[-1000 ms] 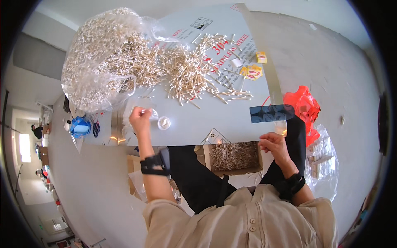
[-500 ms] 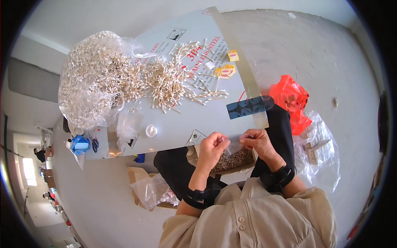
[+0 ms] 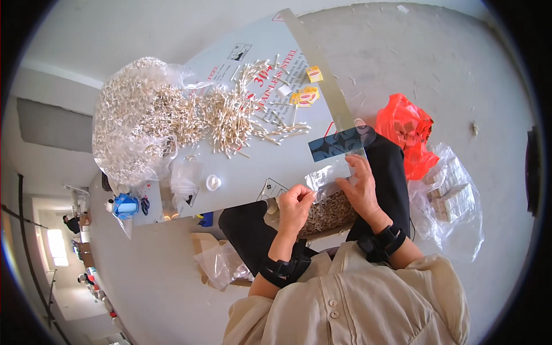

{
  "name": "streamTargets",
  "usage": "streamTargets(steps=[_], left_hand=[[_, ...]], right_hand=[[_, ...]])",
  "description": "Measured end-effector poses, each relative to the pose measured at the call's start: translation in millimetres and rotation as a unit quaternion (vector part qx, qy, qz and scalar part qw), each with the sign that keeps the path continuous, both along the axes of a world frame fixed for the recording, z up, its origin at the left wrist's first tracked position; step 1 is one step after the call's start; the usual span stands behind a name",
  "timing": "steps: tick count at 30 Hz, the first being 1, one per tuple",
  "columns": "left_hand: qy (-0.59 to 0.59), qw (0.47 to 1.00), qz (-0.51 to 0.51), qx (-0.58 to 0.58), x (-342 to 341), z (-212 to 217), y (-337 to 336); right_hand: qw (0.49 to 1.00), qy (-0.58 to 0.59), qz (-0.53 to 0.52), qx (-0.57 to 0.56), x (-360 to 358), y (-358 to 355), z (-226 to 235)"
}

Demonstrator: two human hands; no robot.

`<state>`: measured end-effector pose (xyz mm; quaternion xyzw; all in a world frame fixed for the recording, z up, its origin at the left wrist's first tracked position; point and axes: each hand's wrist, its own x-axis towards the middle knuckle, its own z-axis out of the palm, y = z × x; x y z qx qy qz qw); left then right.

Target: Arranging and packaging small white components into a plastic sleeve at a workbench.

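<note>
A small clear plastic bag (image 3: 326,177) is stretched out above the near edge of the table. My left hand (image 3: 294,211) pinches its near left corner between thumb and fingertips. At the bag's right side is my right hand (image 3: 363,188), its thumb and fingers spread apart and its fingertips against or just beside the film. Beneath both hands, between my knees, a cardboard box holds many brown-stemmed cotton swabs (image 3: 329,215). A large loose heap of cotton swabs (image 3: 227,119) spills across the table from a big clear sack (image 3: 127,118).
The table (image 3: 253,164) bears a small round white tub (image 3: 213,183), flat clear bags (image 3: 185,177) and yellow packets (image 3: 305,96). On the floor at right lie a red plastic bag (image 3: 398,129) and a clear bag of white packs (image 3: 451,198). An open carton (image 3: 201,244) stands at lower left.
My right hand has opened from a pinch and moved up along the clear bag, which now lies spread wider. My left hand keeps its pinch. The view has shifted slightly.
</note>
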<state>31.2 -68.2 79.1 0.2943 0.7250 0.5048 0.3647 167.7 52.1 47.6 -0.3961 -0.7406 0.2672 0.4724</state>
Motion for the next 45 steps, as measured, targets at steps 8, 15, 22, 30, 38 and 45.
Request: streamTargets(steps=[8,15,22,30,38,45], left_hand=[[0.0,0.998,-0.059,-0.001,21.9,-5.8,25.5],[-0.035,0.991,-0.13,-0.004,21.3,-10.4,42.1],[-0.294,0.953,-0.076,-0.019,18.9,-10.0,47.9],[-0.211,0.977,-0.03,-0.003,19.1,-24.7,50.1],[0.343,0.907,-0.203,0.136,24.5,-11.0,99.8],[-0.015,0.989,-0.123,0.08,20.9,-19.5,195.7]], right_hand=[[0.778,0.176,0.282,-0.533,9.2,-8.0,4.9],[0.744,0.209,0.28,-0.569,26.6,10.5,-4.3],[0.778,0.146,0.304,-0.529,30.7,18.6,3.9],[0.894,0.048,0.271,-0.353,33.0,21.9,-0.3],[0.96,0.024,0.166,-0.225,35.2,24.9,14.0],[0.72,0.348,-0.021,-0.6,41.4,69.6,-20.6]])
